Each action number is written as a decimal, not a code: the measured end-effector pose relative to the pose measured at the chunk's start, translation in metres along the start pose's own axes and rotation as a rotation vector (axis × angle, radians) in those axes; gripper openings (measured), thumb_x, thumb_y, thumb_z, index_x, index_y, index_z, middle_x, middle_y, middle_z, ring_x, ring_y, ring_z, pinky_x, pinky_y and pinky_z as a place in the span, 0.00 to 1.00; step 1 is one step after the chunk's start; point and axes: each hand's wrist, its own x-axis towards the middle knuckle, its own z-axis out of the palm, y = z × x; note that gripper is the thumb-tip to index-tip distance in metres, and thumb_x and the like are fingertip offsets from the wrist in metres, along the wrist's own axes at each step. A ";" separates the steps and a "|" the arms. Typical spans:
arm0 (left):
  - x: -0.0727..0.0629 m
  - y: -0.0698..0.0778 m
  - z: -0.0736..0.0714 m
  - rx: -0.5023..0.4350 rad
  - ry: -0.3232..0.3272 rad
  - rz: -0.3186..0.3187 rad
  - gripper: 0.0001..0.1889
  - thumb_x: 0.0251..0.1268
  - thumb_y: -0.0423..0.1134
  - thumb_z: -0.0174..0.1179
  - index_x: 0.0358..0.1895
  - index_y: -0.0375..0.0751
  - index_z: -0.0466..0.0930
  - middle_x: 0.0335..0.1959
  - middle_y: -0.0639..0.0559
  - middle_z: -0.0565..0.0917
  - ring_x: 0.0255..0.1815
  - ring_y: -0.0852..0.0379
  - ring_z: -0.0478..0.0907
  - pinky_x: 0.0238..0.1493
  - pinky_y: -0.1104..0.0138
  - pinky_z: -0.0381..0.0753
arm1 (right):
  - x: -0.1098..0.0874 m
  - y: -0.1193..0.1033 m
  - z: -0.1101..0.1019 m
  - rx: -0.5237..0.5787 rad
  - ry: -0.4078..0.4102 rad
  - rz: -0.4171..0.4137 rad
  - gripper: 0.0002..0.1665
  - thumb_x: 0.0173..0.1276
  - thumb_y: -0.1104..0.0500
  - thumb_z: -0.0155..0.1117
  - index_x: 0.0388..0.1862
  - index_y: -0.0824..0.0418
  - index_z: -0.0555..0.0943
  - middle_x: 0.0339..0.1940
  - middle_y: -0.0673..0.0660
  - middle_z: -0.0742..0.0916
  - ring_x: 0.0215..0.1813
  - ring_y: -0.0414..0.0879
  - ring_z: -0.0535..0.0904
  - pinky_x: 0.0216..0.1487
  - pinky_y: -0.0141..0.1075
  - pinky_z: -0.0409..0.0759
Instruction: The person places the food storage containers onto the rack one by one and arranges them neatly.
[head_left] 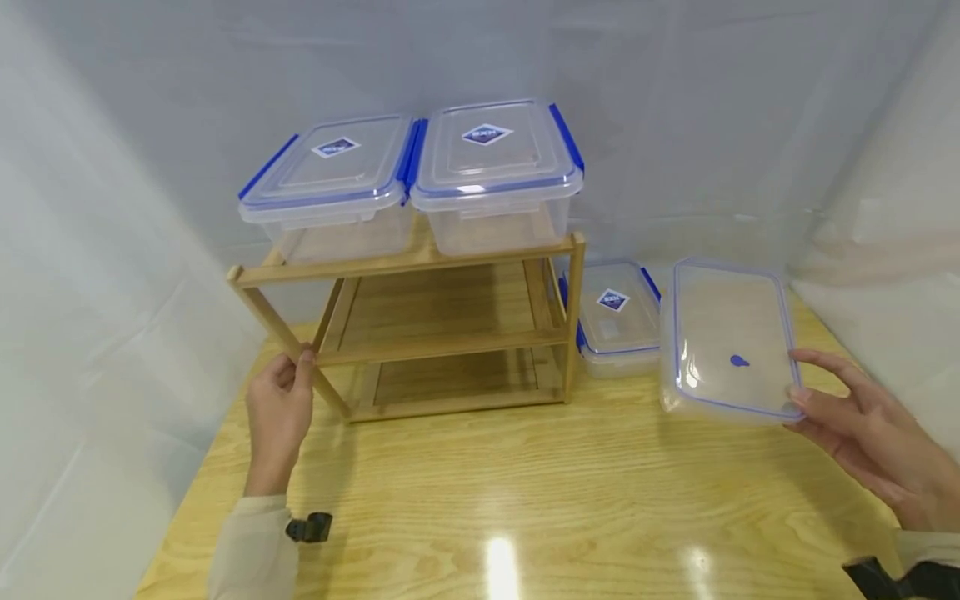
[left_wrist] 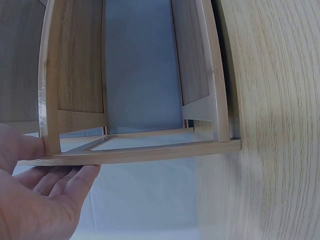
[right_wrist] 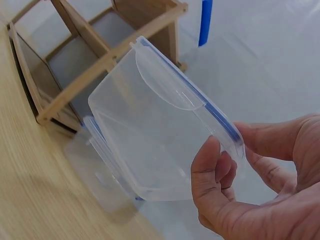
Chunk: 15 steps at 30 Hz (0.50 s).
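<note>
My left hand point(head_left: 282, 408) grips the front left post of a wooden three-tier shelf rack point(head_left: 450, 340), with thumb and fingers on either side of the post in the left wrist view. At the right, my right hand point(head_left: 873, 425) pinches the near right corner of a clear plastic container point(head_left: 731, 333) with a blue-edged lid and a small blue plug. Seen from the right wrist, the container point(right_wrist: 150, 125) is tilted in the air, thumb and fingers at its lid edge. Behind it, a lidded container with blue clips point(head_left: 618, 308) lies on the table beside the rack.
Two lidded clear containers, one on the left point(head_left: 337, 179) and one on the right point(head_left: 498, 167), sit side by side on the rack's top. The wooden table point(head_left: 465, 492) extends in front. Pale sheeting point(head_left: 712, 125) hangs behind and at both sides.
</note>
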 end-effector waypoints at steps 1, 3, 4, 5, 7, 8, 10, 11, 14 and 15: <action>0.000 0.000 0.000 0.004 0.002 0.001 0.24 0.82 0.51 0.48 0.65 0.37 0.79 0.57 0.39 0.84 0.60 0.45 0.81 0.60 0.53 0.81 | -0.002 0.001 0.004 -0.011 -0.008 0.010 0.34 0.80 0.76 0.37 0.77 0.51 0.62 0.53 0.56 0.81 0.49 0.48 0.84 0.52 0.39 0.85; 0.000 -0.001 0.000 0.013 0.004 0.002 0.24 0.81 0.52 0.48 0.65 0.38 0.79 0.57 0.39 0.84 0.59 0.45 0.81 0.59 0.54 0.82 | -0.006 0.003 0.010 -0.036 -0.028 0.028 0.33 0.80 0.76 0.36 0.77 0.50 0.61 0.58 0.56 0.80 0.53 0.49 0.84 0.54 0.39 0.85; -0.001 -0.001 0.000 0.015 0.006 0.002 0.24 0.81 0.52 0.48 0.65 0.38 0.79 0.57 0.39 0.84 0.59 0.45 0.81 0.58 0.55 0.82 | -0.008 0.005 0.013 -0.045 -0.038 0.035 0.34 0.80 0.76 0.36 0.77 0.50 0.60 0.58 0.56 0.81 0.53 0.49 0.84 0.54 0.40 0.85; -0.001 -0.001 0.000 0.016 0.006 0.004 0.24 0.81 0.52 0.48 0.65 0.39 0.79 0.57 0.39 0.84 0.59 0.45 0.81 0.58 0.55 0.82 | -0.010 0.007 0.017 -0.045 -0.049 0.042 0.34 0.80 0.76 0.36 0.77 0.50 0.60 0.61 0.57 0.80 0.55 0.50 0.83 0.55 0.41 0.84; -0.001 -0.001 0.000 0.013 0.005 0.003 0.24 0.81 0.52 0.49 0.65 0.38 0.79 0.57 0.39 0.84 0.59 0.45 0.82 0.58 0.54 0.82 | -0.016 0.011 0.023 -0.031 -0.076 0.058 0.34 0.80 0.76 0.34 0.77 0.50 0.60 0.64 0.57 0.79 0.58 0.52 0.82 0.57 0.42 0.84; -0.001 -0.001 0.001 0.012 0.005 0.002 0.25 0.81 0.52 0.49 0.65 0.38 0.79 0.57 0.39 0.84 0.59 0.45 0.82 0.59 0.53 0.82 | -0.018 0.013 0.026 -0.024 -0.079 0.071 0.34 0.81 0.76 0.34 0.77 0.50 0.60 0.64 0.57 0.80 0.58 0.52 0.82 0.57 0.42 0.83; 0.000 0.000 0.001 0.011 0.007 0.004 0.24 0.81 0.52 0.49 0.65 0.37 0.79 0.56 0.39 0.84 0.59 0.45 0.82 0.59 0.52 0.81 | -0.024 0.017 0.032 -0.002 -0.083 0.099 0.34 0.81 0.75 0.34 0.77 0.49 0.62 0.64 0.57 0.81 0.59 0.52 0.82 0.58 0.42 0.83; 0.000 0.000 0.001 0.010 0.007 0.005 0.24 0.81 0.52 0.49 0.65 0.37 0.79 0.57 0.38 0.84 0.59 0.45 0.82 0.59 0.52 0.81 | -0.026 0.019 0.035 0.015 -0.090 0.105 0.34 0.81 0.75 0.34 0.77 0.49 0.63 0.64 0.57 0.82 0.59 0.52 0.82 0.58 0.42 0.83; 0.000 0.000 0.001 0.008 0.007 0.007 0.24 0.82 0.51 0.49 0.65 0.36 0.79 0.57 0.38 0.84 0.59 0.44 0.81 0.60 0.52 0.81 | -0.030 0.024 0.045 0.050 -0.123 0.121 0.34 0.81 0.75 0.33 0.76 0.49 0.65 0.62 0.59 0.83 0.58 0.51 0.83 0.58 0.42 0.83; 0.000 0.001 0.001 0.008 0.008 0.009 0.24 0.82 0.51 0.49 0.65 0.36 0.79 0.57 0.38 0.84 0.59 0.44 0.81 0.60 0.52 0.81 | -0.030 0.026 0.049 0.057 -0.141 0.123 0.34 0.81 0.75 0.33 0.76 0.49 0.65 0.63 0.59 0.83 0.58 0.51 0.82 0.58 0.42 0.83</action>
